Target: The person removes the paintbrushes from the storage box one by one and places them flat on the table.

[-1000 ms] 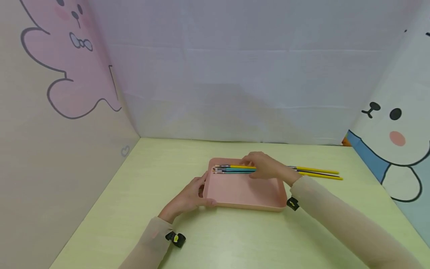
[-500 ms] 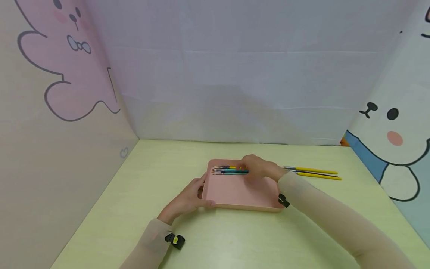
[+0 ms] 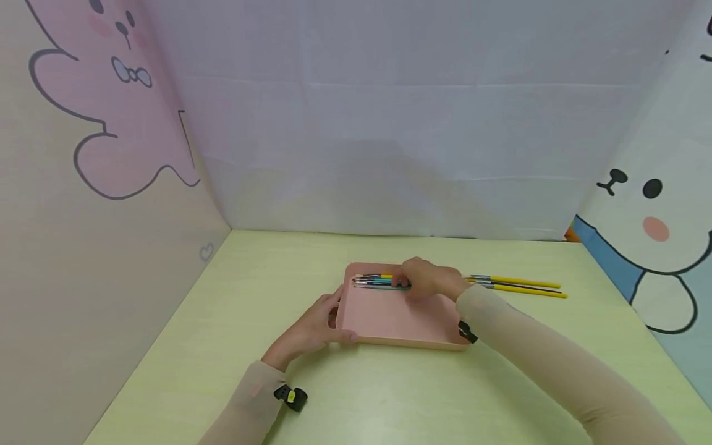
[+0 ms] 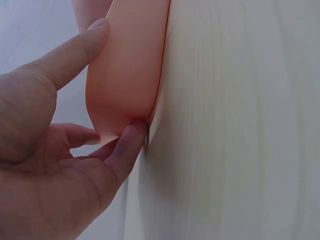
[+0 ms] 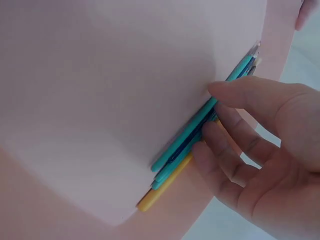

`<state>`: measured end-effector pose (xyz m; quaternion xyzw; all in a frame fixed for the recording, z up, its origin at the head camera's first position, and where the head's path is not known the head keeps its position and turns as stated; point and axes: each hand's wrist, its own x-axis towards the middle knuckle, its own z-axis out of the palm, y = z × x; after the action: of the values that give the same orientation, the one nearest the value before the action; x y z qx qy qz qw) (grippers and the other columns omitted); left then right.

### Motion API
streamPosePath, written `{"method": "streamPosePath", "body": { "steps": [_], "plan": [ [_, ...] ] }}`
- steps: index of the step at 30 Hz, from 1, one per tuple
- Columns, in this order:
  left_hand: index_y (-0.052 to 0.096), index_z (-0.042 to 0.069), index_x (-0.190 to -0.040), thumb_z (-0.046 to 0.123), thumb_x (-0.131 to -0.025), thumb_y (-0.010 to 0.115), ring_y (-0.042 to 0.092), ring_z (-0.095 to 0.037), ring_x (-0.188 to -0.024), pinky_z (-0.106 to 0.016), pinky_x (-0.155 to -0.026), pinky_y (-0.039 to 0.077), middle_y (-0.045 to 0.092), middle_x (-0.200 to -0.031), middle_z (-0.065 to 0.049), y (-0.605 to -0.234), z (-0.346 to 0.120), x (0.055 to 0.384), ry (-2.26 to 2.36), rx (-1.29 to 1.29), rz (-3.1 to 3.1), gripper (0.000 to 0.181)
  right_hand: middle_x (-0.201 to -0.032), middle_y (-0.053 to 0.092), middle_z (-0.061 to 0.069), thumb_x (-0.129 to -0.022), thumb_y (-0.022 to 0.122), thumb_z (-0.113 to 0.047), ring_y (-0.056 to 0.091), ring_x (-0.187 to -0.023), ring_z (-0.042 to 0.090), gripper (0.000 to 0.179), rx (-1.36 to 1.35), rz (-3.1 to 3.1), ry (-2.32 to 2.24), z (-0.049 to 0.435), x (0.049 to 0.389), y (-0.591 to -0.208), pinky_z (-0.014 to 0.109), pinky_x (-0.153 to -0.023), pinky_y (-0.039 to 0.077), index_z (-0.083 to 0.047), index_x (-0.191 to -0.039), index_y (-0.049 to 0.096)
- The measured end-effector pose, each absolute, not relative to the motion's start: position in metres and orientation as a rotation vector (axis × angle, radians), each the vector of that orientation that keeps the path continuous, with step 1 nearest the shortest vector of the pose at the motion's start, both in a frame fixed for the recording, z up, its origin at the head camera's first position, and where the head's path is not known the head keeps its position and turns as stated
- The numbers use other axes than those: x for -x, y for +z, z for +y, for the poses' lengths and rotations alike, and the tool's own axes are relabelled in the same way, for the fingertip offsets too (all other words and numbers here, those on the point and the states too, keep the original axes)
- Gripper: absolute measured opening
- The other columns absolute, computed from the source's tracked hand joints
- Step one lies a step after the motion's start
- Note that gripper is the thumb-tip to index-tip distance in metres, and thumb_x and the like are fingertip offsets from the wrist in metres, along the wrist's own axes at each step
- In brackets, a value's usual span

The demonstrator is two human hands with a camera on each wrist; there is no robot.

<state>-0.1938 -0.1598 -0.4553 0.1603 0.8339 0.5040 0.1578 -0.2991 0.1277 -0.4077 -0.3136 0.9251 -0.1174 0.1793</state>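
A shallow pink tray [image 3: 400, 318] lies on the table with a bundle of paintbrushes [image 5: 186, 132] along its far side, teal, dark blue and yellow-handled, bristles pointing left. My right hand [image 3: 425, 278] reaches over the tray and pinches the bundle, thumb on one side and curled fingers along the other; the hand covers the handles in the head view. At the tray's left end, my left hand [image 3: 311, 327] grips the corner. In the left wrist view its thumb [image 4: 82, 47] presses the tray wall and its other fingers curl at the corner near the tabletop.
More paintbrushes with yellow handles [image 3: 528, 289] lie on the table to the right of the tray, behind my right wrist. Light cloth walls [image 3: 389, 154] with cartoon animals enclose the pale wooden table [image 3: 278, 266] at the back and sides.
My right hand has shifted slightly left and down along the brushes in the tray, its fingers closing in on them. My left hand and the tray stay put.
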Motion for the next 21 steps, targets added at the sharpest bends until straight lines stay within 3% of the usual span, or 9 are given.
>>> {"method": "streamPosePath", "body": {
  "steps": [9, 21],
  "plan": [
    [0.013, 0.016, -0.172, 0.022, -0.088, 0.09, 0.056, -0.026, -0.119, -0.042, -0.103, 0.049, 0.043, -0.145, -0.016, -0.4546, -0.1595, 0.1942, 1.446, -0.48, 2.379, 0.114, -0.102, 0.07, 0.005, -0.089, 0.065, 0.019, 0.062, -0.094, 0.019, 0.044, 0.889, 2.629, -0.352, 0.1258, 0.2983, -0.4097, 0.036, -0.085, 0.052, -0.014, -0.117, 0.074],
    [0.014, 0.018, -0.172, 0.024, -0.087, 0.091, 0.056, -0.025, -0.119, -0.043, -0.105, 0.049, 0.043, -0.146, -0.015, -0.4564, -0.1605, 0.1943, 1.437, -0.48, 2.393, 0.115, -0.098, 0.067, 0.003, -0.09, 0.066, 0.018, 0.058, -0.089, 0.017, 0.041, 0.963, 2.638, -0.327, 0.1276, 0.2992, -0.4124, 0.034, -0.082, 0.05, -0.017, -0.11, 0.073]
  ]
}}
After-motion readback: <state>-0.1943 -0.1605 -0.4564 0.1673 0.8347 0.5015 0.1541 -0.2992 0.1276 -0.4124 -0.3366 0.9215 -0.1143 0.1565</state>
